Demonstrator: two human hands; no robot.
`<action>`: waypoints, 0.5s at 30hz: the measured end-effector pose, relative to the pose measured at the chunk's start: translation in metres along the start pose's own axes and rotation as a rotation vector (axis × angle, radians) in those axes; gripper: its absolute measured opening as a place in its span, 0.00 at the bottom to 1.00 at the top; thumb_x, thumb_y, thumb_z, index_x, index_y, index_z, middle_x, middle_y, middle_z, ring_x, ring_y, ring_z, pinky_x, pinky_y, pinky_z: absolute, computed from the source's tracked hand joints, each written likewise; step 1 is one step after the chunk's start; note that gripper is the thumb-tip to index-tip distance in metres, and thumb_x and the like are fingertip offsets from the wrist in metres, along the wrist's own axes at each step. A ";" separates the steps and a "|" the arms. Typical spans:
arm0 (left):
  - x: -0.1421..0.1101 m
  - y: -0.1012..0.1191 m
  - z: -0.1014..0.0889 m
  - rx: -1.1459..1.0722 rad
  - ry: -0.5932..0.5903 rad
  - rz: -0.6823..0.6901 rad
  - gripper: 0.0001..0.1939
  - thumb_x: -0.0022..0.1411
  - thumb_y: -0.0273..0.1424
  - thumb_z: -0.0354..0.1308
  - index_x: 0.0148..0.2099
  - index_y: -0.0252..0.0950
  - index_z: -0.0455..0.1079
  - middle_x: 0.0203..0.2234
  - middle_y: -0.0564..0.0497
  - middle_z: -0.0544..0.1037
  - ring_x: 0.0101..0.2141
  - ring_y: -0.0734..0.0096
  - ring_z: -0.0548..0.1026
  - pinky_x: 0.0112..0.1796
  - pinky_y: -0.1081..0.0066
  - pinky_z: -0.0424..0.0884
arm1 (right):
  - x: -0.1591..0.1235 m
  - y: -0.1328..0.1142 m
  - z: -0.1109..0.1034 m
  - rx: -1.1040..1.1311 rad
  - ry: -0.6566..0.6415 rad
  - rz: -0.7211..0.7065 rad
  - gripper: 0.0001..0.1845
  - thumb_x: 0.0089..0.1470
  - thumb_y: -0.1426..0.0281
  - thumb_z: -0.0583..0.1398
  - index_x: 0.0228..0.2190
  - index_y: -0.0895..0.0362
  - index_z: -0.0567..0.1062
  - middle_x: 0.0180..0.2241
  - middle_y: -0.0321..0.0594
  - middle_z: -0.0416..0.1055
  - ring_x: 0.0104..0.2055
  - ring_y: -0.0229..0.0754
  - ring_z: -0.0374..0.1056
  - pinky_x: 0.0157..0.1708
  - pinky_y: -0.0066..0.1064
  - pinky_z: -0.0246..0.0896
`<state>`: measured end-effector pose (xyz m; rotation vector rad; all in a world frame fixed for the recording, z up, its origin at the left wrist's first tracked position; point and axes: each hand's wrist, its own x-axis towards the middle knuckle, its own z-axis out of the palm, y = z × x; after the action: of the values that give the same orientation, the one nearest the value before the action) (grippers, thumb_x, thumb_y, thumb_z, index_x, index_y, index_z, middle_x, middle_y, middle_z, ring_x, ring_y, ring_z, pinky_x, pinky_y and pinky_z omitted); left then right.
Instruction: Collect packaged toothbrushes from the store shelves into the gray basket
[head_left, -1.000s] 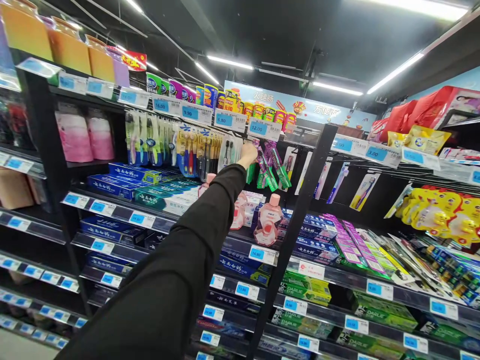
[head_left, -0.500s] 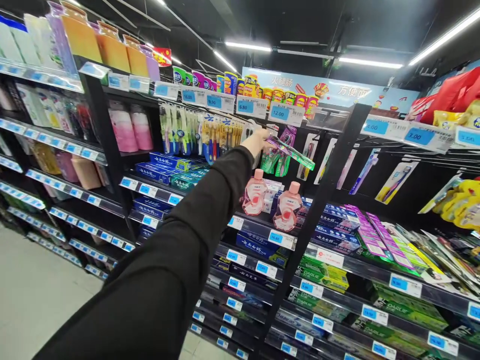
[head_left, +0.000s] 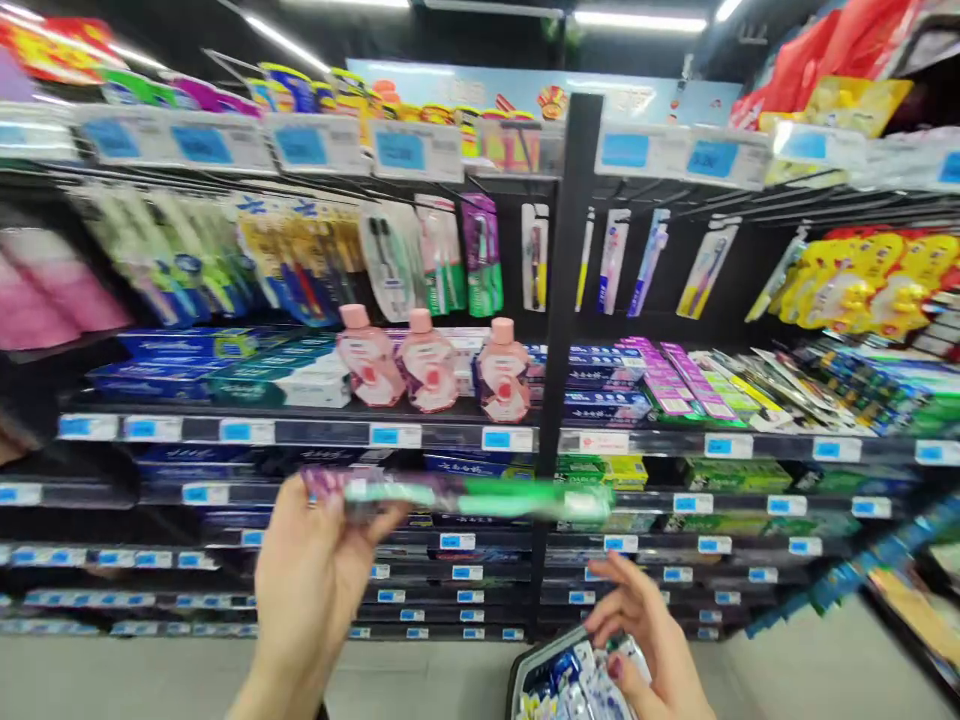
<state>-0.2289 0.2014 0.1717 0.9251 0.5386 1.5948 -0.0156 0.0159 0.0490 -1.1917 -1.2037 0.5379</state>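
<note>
A toothbrush pack, purple at one end and green at the other, lies level in front of the shelves, smeared by motion. My left hand is closed round its purple end. Bare and holding nothing, my right hand is open with its fingers apart, below the pack's green end. Under that hand, a basket on the floor side contains several blue and white packages. A similar purple and green toothbrush pack hangs on the rack ahead.
Pink mouthwash bottles stand on the shelf, beside toothpaste boxes. A black upright post divides the bays. More toothbrush packs hang to the right, near yellow packs. Pale floor shows below.
My left hand has drawn the toothbrush pack back from the rack and down toward me. My right hand and the basket have come into view. The view has turned right and levelled.
</note>
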 end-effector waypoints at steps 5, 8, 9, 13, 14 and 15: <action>-0.075 -0.058 -0.026 0.141 0.062 -0.423 0.26 0.35 0.42 0.75 0.33 0.42 0.64 0.25 0.59 0.74 0.31 0.61 0.79 0.32 0.64 0.80 | 0.008 -0.046 -0.025 -0.071 0.006 -0.053 0.24 0.56 0.52 0.59 0.53 0.42 0.68 0.47 0.42 0.73 0.34 0.42 0.72 0.33 0.32 0.70; -0.089 -0.072 -0.020 0.207 0.053 -0.476 0.27 0.39 0.47 0.72 0.36 0.44 0.63 0.27 0.58 0.76 0.33 0.58 0.79 0.36 0.60 0.79 | 0.003 -0.053 -0.047 -0.210 -0.012 -0.169 0.14 0.57 0.59 0.60 0.46 0.42 0.75 0.34 0.38 0.77 0.36 0.43 0.74 0.35 0.30 0.70; -0.090 -0.074 -0.016 0.224 0.020 -0.486 0.27 0.40 0.47 0.71 0.38 0.45 0.63 0.28 0.57 0.77 0.34 0.56 0.79 0.37 0.58 0.79 | 0.002 -0.054 -0.057 -0.198 -0.007 -0.198 0.13 0.58 0.60 0.59 0.45 0.43 0.75 0.35 0.39 0.77 0.37 0.43 0.74 0.36 0.31 0.71; -0.086 -0.078 -0.004 0.270 -0.139 -0.560 0.29 0.43 0.48 0.70 0.45 0.42 0.65 0.35 0.48 0.79 0.39 0.51 0.78 0.40 0.54 0.78 | 0.017 -0.054 -0.124 -0.168 0.262 -0.335 0.11 0.59 0.66 0.58 0.44 0.48 0.76 0.41 0.42 0.75 0.39 0.47 0.73 0.34 0.37 0.72; -0.085 -0.078 -0.003 0.295 -0.160 -0.581 0.29 0.44 0.48 0.69 0.44 0.40 0.66 0.35 0.47 0.79 0.39 0.50 0.78 0.41 0.55 0.77 | 0.027 -0.054 -0.145 -0.205 0.412 -0.387 0.12 0.58 0.67 0.59 0.44 0.49 0.76 0.41 0.42 0.75 0.38 0.46 0.73 0.34 0.38 0.72; -0.085 -0.079 -0.003 0.327 -0.173 -0.597 0.28 0.44 0.49 0.69 0.43 0.38 0.67 0.35 0.45 0.79 0.39 0.51 0.78 0.41 0.56 0.77 | 0.040 -0.053 -0.166 -0.280 0.564 -0.431 0.12 0.58 0.68 0.60 0.45 0.50 0.75 0.41 0.42 0.74 0.37 0.46 0.73 0.36 0.39 0.71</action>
<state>-0.1807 0.1393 0.0863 1.0107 0.8745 0.8958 0.1355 -0.0365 0.1296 -1.1620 -1.0124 -0.2884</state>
